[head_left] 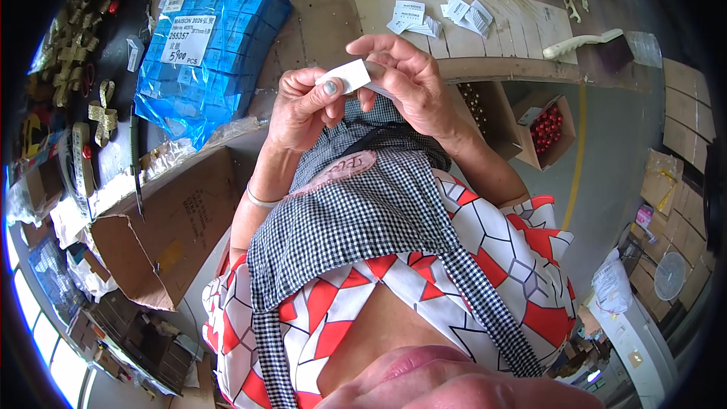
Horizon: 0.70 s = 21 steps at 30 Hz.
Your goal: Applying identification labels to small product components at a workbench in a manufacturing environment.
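Checked apron point(363, 220), red-white patterned dress point(522, 257)

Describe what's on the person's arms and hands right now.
Both forearms are bare, no sleeves or gloves. The left hand has grey-blue polish on the thumbnail, with a thin pale bangle round its wrist. The right hand shows no jewellery.

**Both my hands pinched together above my apron bib**

My left hand point(303, 106) is raised just above my apron bib point(356, 204), thumb pressed flat on a small white card point(347, 76), fingers curled under it. My right hand point(401, 76) meets it from the other side, fingertips point(362, 45) arched over the card's top edge. Both forearms slant down toward the bib's sides.
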Each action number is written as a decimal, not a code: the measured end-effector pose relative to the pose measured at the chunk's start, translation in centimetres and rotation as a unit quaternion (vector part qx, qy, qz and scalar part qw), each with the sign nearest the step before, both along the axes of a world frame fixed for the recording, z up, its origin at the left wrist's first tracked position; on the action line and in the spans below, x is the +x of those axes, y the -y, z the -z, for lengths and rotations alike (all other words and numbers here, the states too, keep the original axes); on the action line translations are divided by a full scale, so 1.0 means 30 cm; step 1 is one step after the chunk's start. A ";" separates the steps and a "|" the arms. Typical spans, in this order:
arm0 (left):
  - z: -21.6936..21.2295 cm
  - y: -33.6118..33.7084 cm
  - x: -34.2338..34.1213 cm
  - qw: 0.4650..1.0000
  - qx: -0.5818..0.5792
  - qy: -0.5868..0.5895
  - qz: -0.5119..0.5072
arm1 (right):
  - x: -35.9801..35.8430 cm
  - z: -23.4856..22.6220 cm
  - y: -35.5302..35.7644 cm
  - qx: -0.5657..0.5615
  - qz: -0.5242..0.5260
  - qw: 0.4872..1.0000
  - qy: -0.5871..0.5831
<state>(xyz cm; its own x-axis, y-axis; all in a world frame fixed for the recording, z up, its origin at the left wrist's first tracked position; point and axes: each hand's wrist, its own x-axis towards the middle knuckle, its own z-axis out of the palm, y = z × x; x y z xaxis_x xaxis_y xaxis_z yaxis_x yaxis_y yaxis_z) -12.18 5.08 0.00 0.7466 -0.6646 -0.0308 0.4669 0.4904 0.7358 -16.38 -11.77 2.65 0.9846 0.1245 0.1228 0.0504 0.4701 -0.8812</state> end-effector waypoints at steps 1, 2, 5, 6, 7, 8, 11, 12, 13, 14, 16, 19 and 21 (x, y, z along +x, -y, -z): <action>-0.001 0.000 0.002 1.000 0.004 0.000 -0.001 | -0.001 0.003 0.002 0.000 0.000 1.000 0.000; -0.003 0.000 0.001 1.000 0.004 0.000 -0.001 | -0.003 0.010 0.006 0.003 -0.005 1.000 0.003; -0.004 -0.001 -0.003 1.000 0.020 0.007 -0.005 | -0.006 0.012 0.013 0.011 -0.016 1.000 -0.019; -0.002 0.003 -0.004 1.000 0.016 0.006 -0.004 | -0.009 0.011 0.015 0.016 -0.017 0.999 -0.046; 0.000 0.005 -0.006 1.000 0.013 0.005 -0.004 | -0.009 0.016 0.014 0.016 -0.016 0.999 -0.047; 0.002 0.005 -0.006 1.000 0.013 0.005 -0.004 | -0.007 0.026 0.011 0.008 -0.013 0.999 -0.032; 0.001 0.006 -0.007 1.000 0.010 0.000 -0.003 | -0.009 0.034 0.005 0.017 -0.009 1.000 -0.022; -0.002 0.005 -0.007 1.000 0.012 -0.003 -0.004 | -0.010 0.034 0.003 0.035 -0.008 0.999 -0.025; -0.004 0.005 -0.007 1.000 0.015 -0.007 -0.005 | -0.009 0.029 0.000 0.035 -0.008 0.999 -0.025; -0.004 0.004 -0.005 1.000 0.015 -0.007 -0.004 | -0.008 0.022 -0.003 0.033 0.002 0.999 -0.023; -0.002 0.001 -0.002 1.000 0.025 -0.006 -0.005 | -0.007 0.022 -0.001 0.031 0.012 0.999 -0.022; -0.005 0.004 -0.003 1.000 0.028 -0.001 -0.005 | -0.006 0.034 0.009 0.028 -0.010 0.999 -0.012; 0.000 0.004 -0.004 1.000 0.029 -0.001 -0.007 | -0.007 0.034 0.009 0.008 -0.006 1.000 -0.029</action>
<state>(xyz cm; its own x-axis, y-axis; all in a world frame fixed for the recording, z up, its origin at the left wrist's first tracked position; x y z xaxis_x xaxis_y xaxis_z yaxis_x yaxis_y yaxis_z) -12.31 4.97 0.02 0.7551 -0.6518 -0.0712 0.4629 0.4531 0.7619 -16.59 -12.05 1.64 0.9886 0.1346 0.0669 -0.0066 0.4836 -0.8752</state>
